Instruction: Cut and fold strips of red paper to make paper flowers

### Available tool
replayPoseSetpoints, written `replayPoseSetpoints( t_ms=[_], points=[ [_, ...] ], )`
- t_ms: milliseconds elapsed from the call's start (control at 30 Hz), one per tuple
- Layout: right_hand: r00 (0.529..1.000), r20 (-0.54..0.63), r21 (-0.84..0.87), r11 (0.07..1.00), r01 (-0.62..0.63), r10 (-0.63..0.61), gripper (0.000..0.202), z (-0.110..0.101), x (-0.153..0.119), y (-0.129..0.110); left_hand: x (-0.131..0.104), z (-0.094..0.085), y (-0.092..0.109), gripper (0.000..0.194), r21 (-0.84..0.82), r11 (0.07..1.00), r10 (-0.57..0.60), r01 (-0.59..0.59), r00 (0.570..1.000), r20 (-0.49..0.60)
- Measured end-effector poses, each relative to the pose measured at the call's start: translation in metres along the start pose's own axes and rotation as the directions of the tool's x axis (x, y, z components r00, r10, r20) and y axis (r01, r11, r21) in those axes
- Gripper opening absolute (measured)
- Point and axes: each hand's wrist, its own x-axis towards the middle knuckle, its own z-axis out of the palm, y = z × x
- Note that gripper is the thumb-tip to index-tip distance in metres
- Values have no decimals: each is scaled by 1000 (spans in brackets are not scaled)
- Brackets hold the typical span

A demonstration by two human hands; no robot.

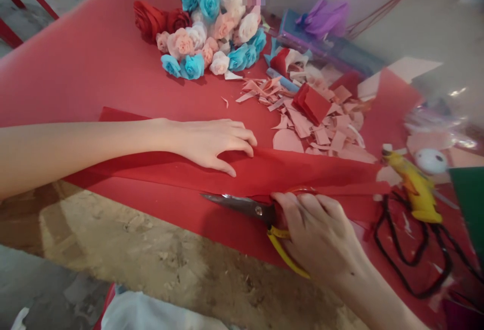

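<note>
A long strip of red crepe-like paper (302,169) lies across the red table. My left hand (215,141) rests on it with the fingers spread, pressing the sheet flat. In my right hand (317,229) is a pair of scissors (259,211) with yellow handles. Their dark blades point left along the sheet's near edge and look nearly closed. A narrow red strip lies beside the sheet's right end, above my right hand. My right fingers are wrapped round the handles and partly hide them.
Blue, white, pink and red paper roses (209,33) stand at the back. Pink and red paper scraps (321,118) are heaped at the right. Nearby lies a yellow glue gun (418,189) with a black cord (423,289). The table's near edge runs below my hands.
</note>
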Motion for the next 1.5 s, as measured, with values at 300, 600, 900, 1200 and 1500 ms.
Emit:
replayPoseSetpoints(
  t_ms=[300,600,900,1200,1500],
  points=[
    [996,-58,-14,998,62,-63,31,-1,-2,2,1,0,1,41,6,1000,-6,6,1000,12],
    [999,35,-17,1000,4,-4,28,-5,4,-9,1,0,1,42,16,1000,-16,16,1000,25],
    [1000,-2,26,1000,3,-3,27,-8,2,-6,1,-1,1,41,11,1000,-20,19,999,31],
    [994,-31,20,994,-104,105,28,-7,-20,0,0,-1,2,41,-12,1000,-9,9,1000,11],
    [999,23,7,999,-47,47,29,-7,2,-14,1,-2,3,40,-24,999,-35,36,999,23]
  ],
)
